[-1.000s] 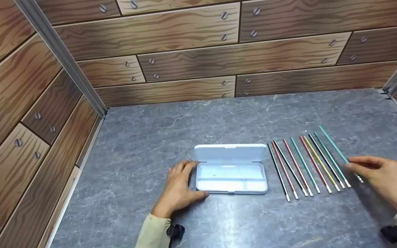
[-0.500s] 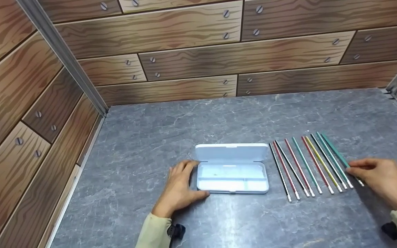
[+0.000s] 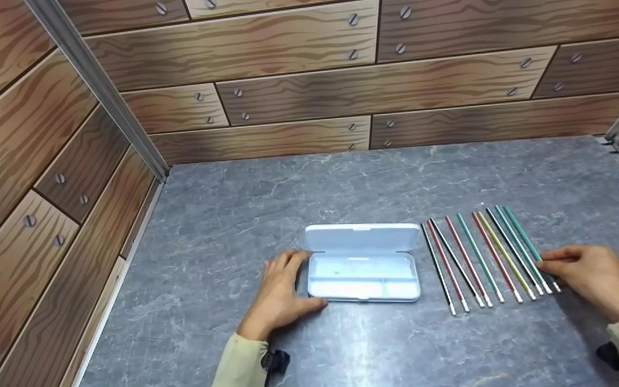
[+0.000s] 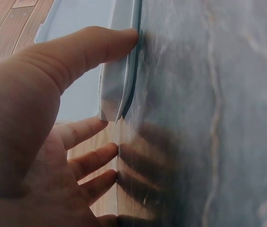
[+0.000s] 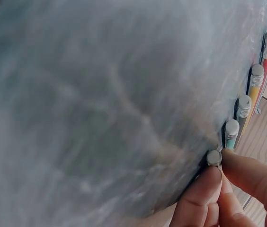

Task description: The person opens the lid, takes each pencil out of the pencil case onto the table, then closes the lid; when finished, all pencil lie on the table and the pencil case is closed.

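Note:
A translucent pencil case [image 3: 360,238] lies with its lid raised, showing inner compartments. My left hand [image 3: 277,295] holds its left end, thumb on the front edge and index finger at the back corner. Its other fingers spread out against the table in the left wrist view. To the right, my right hand [image 3: 594,277] pinches a green pencil [image 3: 521,231] between thumb and fingers near the eraser end. That pencil lies rightmost, close beside another green one. Its whitish eraser [image 5: 214,158] pokes out at the fingertips in the right wrist view.
Several more pencils, among them a yellow pencil [image 3: 495,247] and a red pencil [image 3: 438,247], lie in a slanted row between the case and my right hand. The grey marbled table [image 3: 266,199] is bounded by wood-patterned walls [image 3: 299,102] behind and at both sides.
The right hand has brought the green pencil left and down, in line with the row beside the other green pencil. The left hand stays on the case.

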The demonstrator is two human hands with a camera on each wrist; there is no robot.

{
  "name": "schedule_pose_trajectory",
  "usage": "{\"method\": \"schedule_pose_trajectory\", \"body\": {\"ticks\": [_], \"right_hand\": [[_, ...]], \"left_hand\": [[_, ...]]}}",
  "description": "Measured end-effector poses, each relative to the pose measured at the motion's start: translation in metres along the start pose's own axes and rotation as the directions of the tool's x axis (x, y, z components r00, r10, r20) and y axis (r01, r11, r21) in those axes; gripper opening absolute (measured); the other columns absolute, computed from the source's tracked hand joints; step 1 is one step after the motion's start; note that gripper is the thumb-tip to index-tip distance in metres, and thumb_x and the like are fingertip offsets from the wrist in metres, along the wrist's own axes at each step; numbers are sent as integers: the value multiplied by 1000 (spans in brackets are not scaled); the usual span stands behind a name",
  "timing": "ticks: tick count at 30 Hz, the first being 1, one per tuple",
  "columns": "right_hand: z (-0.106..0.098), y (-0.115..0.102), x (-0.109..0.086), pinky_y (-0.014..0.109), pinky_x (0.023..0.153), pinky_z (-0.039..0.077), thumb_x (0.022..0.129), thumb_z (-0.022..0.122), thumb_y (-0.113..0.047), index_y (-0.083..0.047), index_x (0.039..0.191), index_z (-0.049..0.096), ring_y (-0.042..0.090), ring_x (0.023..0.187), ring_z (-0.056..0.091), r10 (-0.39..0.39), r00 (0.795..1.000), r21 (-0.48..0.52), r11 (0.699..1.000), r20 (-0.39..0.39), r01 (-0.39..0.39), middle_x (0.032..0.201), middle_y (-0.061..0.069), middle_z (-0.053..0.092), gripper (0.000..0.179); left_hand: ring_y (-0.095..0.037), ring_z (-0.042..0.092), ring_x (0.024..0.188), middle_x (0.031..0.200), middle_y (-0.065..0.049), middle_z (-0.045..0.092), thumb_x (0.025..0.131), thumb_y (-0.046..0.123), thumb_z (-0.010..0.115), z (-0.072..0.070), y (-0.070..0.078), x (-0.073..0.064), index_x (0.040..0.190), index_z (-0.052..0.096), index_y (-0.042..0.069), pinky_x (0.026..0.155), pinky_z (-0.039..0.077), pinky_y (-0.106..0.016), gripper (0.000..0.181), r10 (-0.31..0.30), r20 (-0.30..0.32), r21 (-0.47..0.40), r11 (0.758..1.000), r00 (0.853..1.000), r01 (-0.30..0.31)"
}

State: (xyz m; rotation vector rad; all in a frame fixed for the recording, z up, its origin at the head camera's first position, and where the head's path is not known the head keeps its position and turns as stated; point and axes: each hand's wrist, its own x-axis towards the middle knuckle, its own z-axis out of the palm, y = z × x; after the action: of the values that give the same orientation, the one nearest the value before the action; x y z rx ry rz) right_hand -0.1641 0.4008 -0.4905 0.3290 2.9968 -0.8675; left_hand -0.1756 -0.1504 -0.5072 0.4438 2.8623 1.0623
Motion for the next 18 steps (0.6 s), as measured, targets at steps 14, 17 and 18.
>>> {"method": "schedule_pose_trajectory", "body": {"ticks": [14, 17, 18], "right_hand": [[7, -13, -3, 16, 56, 51, 105, 77, -25, 10, 123, 79, -7, 62, 68, 6, 999, 109, 994, -52, 0, 86, 1, 86, 39], [11, -28, -5, 15, 56, 52, 105, 78, -26, 9, 124, 79, -8, 63, 66, -11, 996, 147, 989, -88, 24, 82, -14, 82, 40], [13, -35, -5, 14, 57, 53, 105, 78, -26, 8, 125, 79, -9, 64, 66, -16, 996, 162, 986, -89, 30, 81, -20, 79, 40]], "left_hand": [[-45, 51, 155, 158, -20, 58, 77, 35, 102, 1, 0, -2, 155, 60, 12, 135, 18, -83, 91, 9, -5, 10, 1000, 1000, -9], [-44, 51, 156, 158, -20, 58, 77, 35, 102, 2, 1, -1, 155, 60, 12, 135, 17, -83, 91, 13, -7, 14, 1000, 1000, -13], [-44, 51, 155, 158, -20, 58, 77, 35, 102, 2, 1, -1, 155, 60, 12, 135, 17, -83, 91, 15, -8, 14, 1000, 1000, -14]]}}
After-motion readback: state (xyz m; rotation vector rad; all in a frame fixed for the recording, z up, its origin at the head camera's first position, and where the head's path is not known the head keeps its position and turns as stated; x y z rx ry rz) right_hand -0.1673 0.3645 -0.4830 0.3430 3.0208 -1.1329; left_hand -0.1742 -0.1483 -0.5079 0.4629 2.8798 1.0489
